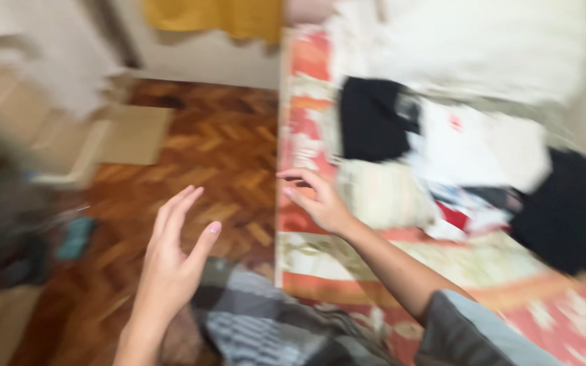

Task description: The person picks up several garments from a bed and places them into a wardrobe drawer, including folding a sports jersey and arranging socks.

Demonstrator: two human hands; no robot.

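The picture is blurred by motion. My left hand point(171, 261) is raised over the parquet floor with its fingers spread and nothing in it. My right hand point(317, 200) reaches over the left edge of a bed point(306, 271) with a red, floral cover; its fingers are apart and hold nothing. Just right of that hand lies a pale folded cloth point(381, 193). Beyond it on the bed are a black garment point(371, 118), a white garment point(469, 146) and a second black garment point(571, 210).
A grey striped cloth point(259, 318) is at the bottom between my arms. White bedding point(483, 47) lies at the bed's far end. A yellow cloth point(218, 17) hangs at the back. A cardboard sheet point(133, 132) and dark clutter point(1, 230) sit on the floor at left.
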